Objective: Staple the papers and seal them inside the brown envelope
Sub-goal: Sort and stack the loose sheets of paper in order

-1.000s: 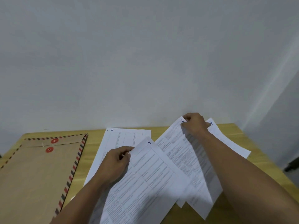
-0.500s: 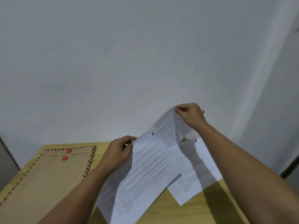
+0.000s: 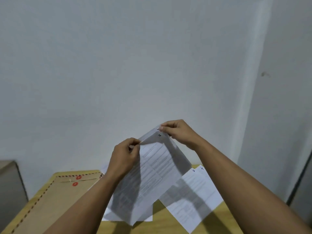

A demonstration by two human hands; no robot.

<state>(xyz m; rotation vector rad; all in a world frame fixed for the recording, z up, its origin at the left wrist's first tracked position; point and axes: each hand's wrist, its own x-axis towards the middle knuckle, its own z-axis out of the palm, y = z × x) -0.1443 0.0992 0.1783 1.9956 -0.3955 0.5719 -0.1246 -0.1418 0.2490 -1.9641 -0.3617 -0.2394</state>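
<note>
1. Lying nearest the viewer, the table [image 3: 170,222] carries the loose sheets [image 3: 195,196] at right, two overlapping pages with handwritten numbers at their top corners, not yet gathered; they lie just beside the lifted pages and partly in their shadow.
2. The envelope [image 3: 50,200] lies flat at the table's left, striped edge and two red discs of its closure showing – apart from the sheets, presumably parked there until the stapled set is ready. Part of another white sheet shows between it and the left forearm.
3. The held sheets [image 3: 152,169] hang in the air above the table, top edge up and lower corners drooping toward the wood; at least two pages overlap, their upper corners close but not flush. Lifting them lets the pages hang free, which in all likelihood serves to square the edges.
4. The left hand [image 3: 123,159] pinches the top-left corner between thumb and curled fingers, holding that side as an anchor.
5. The right hand [image 3: 179,132] pinches the top-right corner, fingertips beside the handwritten page number – a grip that suits sliding one page against the other.
6. Farthest, the wall [image 3: 152,65] stands plain behind the table. No stapler is in view; by this judgement the task is at its early, collating stage.
</note>
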